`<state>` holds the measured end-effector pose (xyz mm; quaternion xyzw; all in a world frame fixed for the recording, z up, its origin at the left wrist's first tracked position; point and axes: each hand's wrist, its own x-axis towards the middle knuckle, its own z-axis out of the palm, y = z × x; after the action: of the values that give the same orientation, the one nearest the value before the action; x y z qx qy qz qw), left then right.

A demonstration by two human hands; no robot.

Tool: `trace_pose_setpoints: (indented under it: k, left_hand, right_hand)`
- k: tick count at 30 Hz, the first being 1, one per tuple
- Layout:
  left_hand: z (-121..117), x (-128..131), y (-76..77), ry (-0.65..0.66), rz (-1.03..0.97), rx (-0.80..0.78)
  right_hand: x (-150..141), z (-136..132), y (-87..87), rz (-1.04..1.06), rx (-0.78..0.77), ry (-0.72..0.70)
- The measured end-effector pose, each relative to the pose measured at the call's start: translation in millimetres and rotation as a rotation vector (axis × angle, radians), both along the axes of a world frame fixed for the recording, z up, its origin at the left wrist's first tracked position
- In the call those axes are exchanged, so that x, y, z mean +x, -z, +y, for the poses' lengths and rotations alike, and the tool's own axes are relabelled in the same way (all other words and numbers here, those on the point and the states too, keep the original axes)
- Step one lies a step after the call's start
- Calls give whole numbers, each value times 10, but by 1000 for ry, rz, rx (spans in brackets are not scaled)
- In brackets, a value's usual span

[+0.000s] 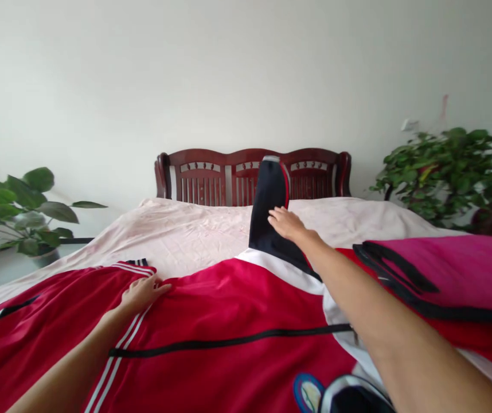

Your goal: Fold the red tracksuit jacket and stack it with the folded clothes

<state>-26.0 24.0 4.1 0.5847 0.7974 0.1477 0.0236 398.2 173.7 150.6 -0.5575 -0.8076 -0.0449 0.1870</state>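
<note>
A red zip jacket point(229, 298) with white shoulders lies spread out on the bed, its black zipper running crosswise. One dark navy sleeve point(263, 201) points toward the headboard. My right hand point(287, 222) rests on this sleeve, fingers stretched out and apart. At the jacket's striped hem, my left hand point(143, 292) lies on the red cloth with its thumb spread from the fingers. A round blue badge point(308, 392) shows on the chest, near the dark collar point(353, 396). Beside my left forearm lies another red garment point(52, 310) with white stripes.
A folded pink garment with dark edging point(456, 269) lies on red cloth at the right of the bed. The bed has a pale pink sheet point(203, 229) and a dark wooden headboard point(200, 180). Leafy plants stand at the left point(31, 201) and right point(448, 166).
</note>
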Motion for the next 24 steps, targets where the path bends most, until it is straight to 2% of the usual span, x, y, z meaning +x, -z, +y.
trace_pose_setpoints:
  k: [2,5,6,8,10,12,14,17,19,21,24]
  left_hand:
    - [-36,7,35,-15,7,-17]
    - [-74,-8,31,-74,25,-17]
    - [-82,-19,18,-98,31,-9]
    - [-96,-25,-13,-125,50,12]
    - [-109,19,-43,-129,88,25]
    - [-129,136,-72,-130,143,34]
    - [-172,325,-97,-120,204,60]
    - [-347,679,-81,-9,267,104]
    - [-563,883,4,89,266,97]
    - [-834,994,144,174,254,69]
    - [-1217,964,353,312,283,68]
  right_hand:
    - [-15,-219,493,-70,-84,-10]
    - [153,-640,1194,-196,-194,-1]
    - [246,-758,1358,-225,-218,-3]
    - [436,-915,1545,-280,-237,-9]
    - [580,-970,1570,-327,-240,-4]
    - [647,-982,1496,-358,-245,17]
    - [644,-1027,1392,-359,-246,51]
    - [591,-1260,1290,-329,-216,42]
    - [598,-1517,1306,-286,-214,-34]
    - [679,-1789,1394,-246,-235,-131]
    - [914,-2076,1588,-197,-154,-220]
